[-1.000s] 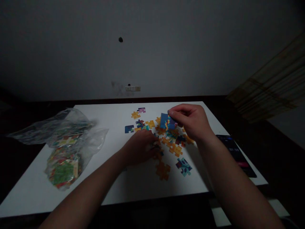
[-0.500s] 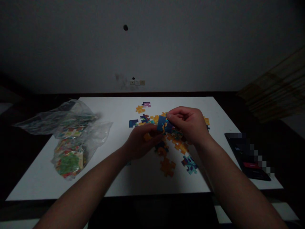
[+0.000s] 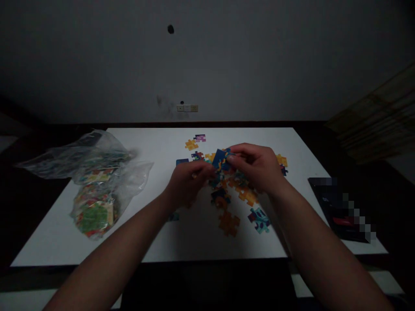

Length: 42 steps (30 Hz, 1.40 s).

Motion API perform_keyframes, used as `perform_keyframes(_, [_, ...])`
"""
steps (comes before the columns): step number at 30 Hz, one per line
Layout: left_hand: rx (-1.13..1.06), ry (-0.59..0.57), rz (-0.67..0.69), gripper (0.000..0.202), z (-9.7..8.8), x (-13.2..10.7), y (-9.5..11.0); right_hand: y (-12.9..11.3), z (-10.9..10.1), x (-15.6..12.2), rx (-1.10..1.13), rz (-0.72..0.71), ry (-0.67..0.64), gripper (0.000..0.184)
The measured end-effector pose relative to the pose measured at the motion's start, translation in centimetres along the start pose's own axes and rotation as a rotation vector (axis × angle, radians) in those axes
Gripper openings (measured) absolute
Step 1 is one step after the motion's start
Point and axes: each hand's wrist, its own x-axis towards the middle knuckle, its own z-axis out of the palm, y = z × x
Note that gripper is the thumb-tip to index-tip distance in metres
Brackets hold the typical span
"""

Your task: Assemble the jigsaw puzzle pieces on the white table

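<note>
A dark blue jigsaw puzzle piece (image 3: 219, 158) with yellow markings is held up over the middle of the table. My right hand (image 3: 261, 166) pinches its right side between thumb and forefinger. My left hand (image 3: 189, 180) is closed at the piece's lower left corner, fingertips bent against it. Beneath and around the hands lie loose puzzle pieces, partly hidden by them. Closer to me are an orange puzzle piece (image 3: 229, 223) and a teal puzzle piece (image 3: 259, 220). A purple puzzle piece (image 3: 200, 138) lies farther back beside a yellow one (image 3: 191, 145).
Clear plastic bags (image 3: 95, 211) of colourful pieces lie on the left of the white table (image 3: 155, 246). A dark flat object (image 3: 337, 209), partly pixelated, rests near the right edge. Behind the table is a wall with sockets (image 3: 187, 108).
The blue puzzle piece has turned and tilted in my fingers. My left fingers have curled in more, and my right thumb sits lower on the piece. The view has shifted slightly.
</note>
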Motion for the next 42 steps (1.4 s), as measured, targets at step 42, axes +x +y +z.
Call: perform_keyframes(42, [0.541,-0.081,-0.056,0.039,-3.3,1.2,-6.1,4.8,-7.3,1.1,-0.828,-0.074,-0.219,0.036])
